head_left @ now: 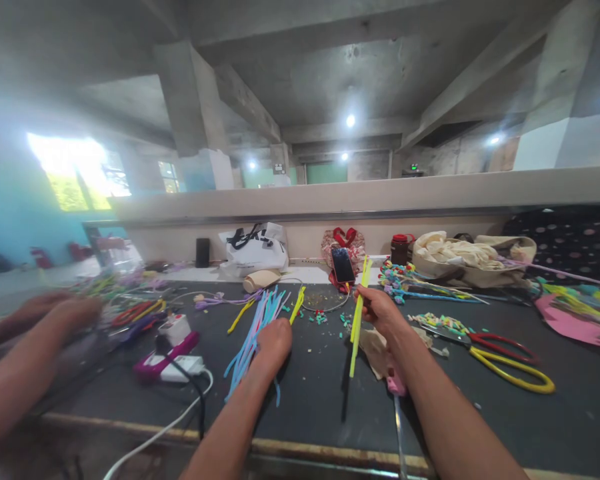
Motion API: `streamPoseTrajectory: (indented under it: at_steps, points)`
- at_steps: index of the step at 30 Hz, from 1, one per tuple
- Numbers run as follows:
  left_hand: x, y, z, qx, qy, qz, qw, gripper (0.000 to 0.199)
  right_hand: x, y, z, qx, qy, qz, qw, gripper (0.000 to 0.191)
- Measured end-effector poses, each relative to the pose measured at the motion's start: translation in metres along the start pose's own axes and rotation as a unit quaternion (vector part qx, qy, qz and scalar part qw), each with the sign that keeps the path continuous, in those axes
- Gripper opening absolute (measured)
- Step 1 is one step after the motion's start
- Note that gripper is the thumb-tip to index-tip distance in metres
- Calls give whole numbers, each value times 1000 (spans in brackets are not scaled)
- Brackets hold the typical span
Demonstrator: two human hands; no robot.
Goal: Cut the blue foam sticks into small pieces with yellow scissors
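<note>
My left hand (pixel 275 340) is closed at the bundle of blue and lilac fuzzy stems (pixel 247 343) on the dark tabletop; its fingertips are hidden, with a short yellow piece (pixel 297 305) just beyond it. Raised above the table, my right hand (pixel 375 308) pinches yellow stems (pixel 359 327), which stand nearly upright. Beneath that hand lie a beige cloth (pixel 375 353) and a pink-handled tool (pixel 396 385). Small green and red bits (pixel 320 317) are scattered between my hands.
Scissors (pixel 500 353) with red and yellow handles lie right. A purple and white power strip (pixel 173 360) with cables sits left. Another person's hands (pixel 70 310) are at the far left. Behind stand a phone (pixel 343 265), a white bag (pixel 257 248) and a cloth-filled basket (pixel 470 260).
</note>
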State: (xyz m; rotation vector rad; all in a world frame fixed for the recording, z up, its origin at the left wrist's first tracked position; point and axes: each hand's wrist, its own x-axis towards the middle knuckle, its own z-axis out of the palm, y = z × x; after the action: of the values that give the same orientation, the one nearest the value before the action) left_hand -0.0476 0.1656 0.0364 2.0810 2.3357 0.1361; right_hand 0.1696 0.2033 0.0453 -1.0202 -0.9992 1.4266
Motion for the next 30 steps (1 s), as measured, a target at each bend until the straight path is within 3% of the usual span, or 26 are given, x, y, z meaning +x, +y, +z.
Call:
streamPoseTrajectory:
  at_steps: [10, 15, 21, 25, 30]
  points:
    - [-53, 37, 8, 15, -27, 117, 993, 21, 1, 3, 1, -7, -4, 0, 1000, 24]
    - [-62, 30, 0, -12, -8, 160, 987, 26, 0, 3, 1, -7, -7, 1, 1000, 24]
    - [-59, 16, 0, -21, 14, 152, 988, 24, 0, 2, 3, -7, -2, 7, 1000, 26]
    - [-63, 20, 6, -23, 26, 125, 992, 33, 2, 3, 2, -6, 0, 12, 1000, 26]
    - [-63, 25, 11, -29, 19, 121, 992, 23, 1, 3, 2, -6, -3, 11, 1000, 26]
